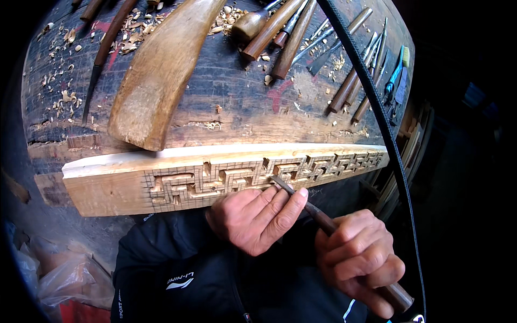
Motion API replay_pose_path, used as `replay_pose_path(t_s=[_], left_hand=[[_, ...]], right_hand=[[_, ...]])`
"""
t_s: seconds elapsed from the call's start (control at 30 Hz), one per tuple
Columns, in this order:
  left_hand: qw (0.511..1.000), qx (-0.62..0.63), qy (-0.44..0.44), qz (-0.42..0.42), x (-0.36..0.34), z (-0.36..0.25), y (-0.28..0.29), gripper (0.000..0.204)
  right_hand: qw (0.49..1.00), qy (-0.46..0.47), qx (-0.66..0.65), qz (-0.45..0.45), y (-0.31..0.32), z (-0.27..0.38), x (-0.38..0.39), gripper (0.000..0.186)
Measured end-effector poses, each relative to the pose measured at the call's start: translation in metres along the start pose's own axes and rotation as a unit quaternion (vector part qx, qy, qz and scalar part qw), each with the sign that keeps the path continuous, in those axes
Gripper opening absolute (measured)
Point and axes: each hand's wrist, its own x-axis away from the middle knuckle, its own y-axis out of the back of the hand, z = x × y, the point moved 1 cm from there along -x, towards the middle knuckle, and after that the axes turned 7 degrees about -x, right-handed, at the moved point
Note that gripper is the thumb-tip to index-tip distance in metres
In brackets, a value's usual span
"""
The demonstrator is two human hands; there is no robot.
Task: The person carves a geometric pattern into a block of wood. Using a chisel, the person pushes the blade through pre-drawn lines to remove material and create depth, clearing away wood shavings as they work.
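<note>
Wrapped around the dark wooden handle, the right hand (358, 253) grips the carving chisel (323, 218), while the left hand (253, 218) pinches its shaft between thumb and fingers just behind the blade. Its long axis runs from lower right up to upper left, tip set in the fretwork groove of the pale carved wooden strip (215, 180). That strip lies along the workbench (231, 102) front edge; a curved wooden mallet (161, 70) and spare chisels (280, 32) crowd the bench behind
</note>
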Motion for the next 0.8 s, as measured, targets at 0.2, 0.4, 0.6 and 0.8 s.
replay_pose_path(t_s=[0.2, 0.4, 0.6, 0.8], left_hand=[[1.000, -0.002, 0.009, -0.005, 0.003, 0.000, -0.001, 0.042], [0.999, -0.006, 0.029, -0.030, 0.003, -0.001, -0.002, 0.041], [0.999, 0.000, 0.026, -0.041, 0.004, 0.000, -0.003, 0.037], [0.998, -0.002, 0.036, -0.052, 0.005, -0.002, -0.005, 0.034]], right_hand=[[0.997, -0.070, 0.016, 0.014, 0.002, 0.005, -0.006, 0.022], [0.995, -0.099, 0.010, 0.021, -0.003, 0.000, -0.018, 0.020], [0.998, -0.028, 0.043, -0.044, -0.023, -0.010, -0.008, 0.024], [0.998, 0.001, 0.061, -0.005, -0.024, -0.021, 0.000, 0.034]])
